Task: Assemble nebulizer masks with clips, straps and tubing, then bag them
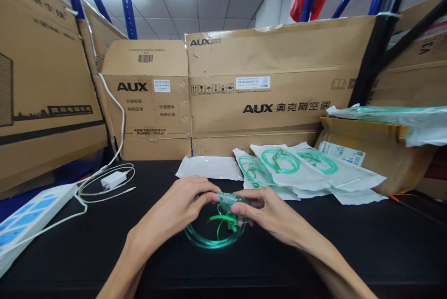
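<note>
Above the black table, my left hand [195,199] pinches the green tubing beside a clear connector [228,199]. My right hand [261,208] is closed around the clear plastic part at the connector's right, its fingers partly hiding it. The coiled green tubing [213,244] hangs or rests just below both hands; which one I cannot tell. A bright green strap [223,218] curls inside the coil. Behind my hands lie white pouches [281,161] with similar green tubing, and a flat white pouch [209,167] with no tubing visible.
The black table [157,261] spans the front. At left are a white power strip [38,215], a looping cable and a white adapter [113,180]. Cardboard panels [223,122] stand along the back. An open carton [377,150] at right carries more pouches on top.
</note>
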A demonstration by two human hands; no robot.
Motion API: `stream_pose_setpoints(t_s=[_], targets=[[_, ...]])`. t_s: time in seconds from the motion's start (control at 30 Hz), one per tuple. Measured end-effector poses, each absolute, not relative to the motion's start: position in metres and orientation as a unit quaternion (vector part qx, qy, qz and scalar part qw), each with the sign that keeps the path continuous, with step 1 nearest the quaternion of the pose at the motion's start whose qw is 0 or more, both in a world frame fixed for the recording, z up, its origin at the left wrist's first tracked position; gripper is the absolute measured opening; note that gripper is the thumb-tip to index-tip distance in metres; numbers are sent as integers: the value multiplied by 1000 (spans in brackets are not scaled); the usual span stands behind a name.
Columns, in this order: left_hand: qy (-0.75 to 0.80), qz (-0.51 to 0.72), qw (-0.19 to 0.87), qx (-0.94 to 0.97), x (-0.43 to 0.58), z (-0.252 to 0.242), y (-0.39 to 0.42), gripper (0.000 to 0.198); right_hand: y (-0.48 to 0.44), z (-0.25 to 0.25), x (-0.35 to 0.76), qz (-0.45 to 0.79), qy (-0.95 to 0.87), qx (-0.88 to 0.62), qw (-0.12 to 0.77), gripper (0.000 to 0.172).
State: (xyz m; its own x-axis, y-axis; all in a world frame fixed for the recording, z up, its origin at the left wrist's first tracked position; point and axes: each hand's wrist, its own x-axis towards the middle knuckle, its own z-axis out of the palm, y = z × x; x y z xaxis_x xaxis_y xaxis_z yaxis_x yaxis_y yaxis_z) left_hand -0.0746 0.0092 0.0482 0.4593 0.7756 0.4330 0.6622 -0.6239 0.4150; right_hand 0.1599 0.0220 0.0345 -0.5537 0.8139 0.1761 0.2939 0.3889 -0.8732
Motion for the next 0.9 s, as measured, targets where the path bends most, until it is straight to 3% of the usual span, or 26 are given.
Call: stream_pose_setpoints(t_s=[0.27, 0.9], targets=[[425, 278, 60, 860, -71, 53, -3, 20, 21, 36, 162, 451, -778, -334, 282, 34], [430, 263, 29, 863, -66, 48, 1, 22, 13, 37, 158, 338, -804, -391, 293, 20]])
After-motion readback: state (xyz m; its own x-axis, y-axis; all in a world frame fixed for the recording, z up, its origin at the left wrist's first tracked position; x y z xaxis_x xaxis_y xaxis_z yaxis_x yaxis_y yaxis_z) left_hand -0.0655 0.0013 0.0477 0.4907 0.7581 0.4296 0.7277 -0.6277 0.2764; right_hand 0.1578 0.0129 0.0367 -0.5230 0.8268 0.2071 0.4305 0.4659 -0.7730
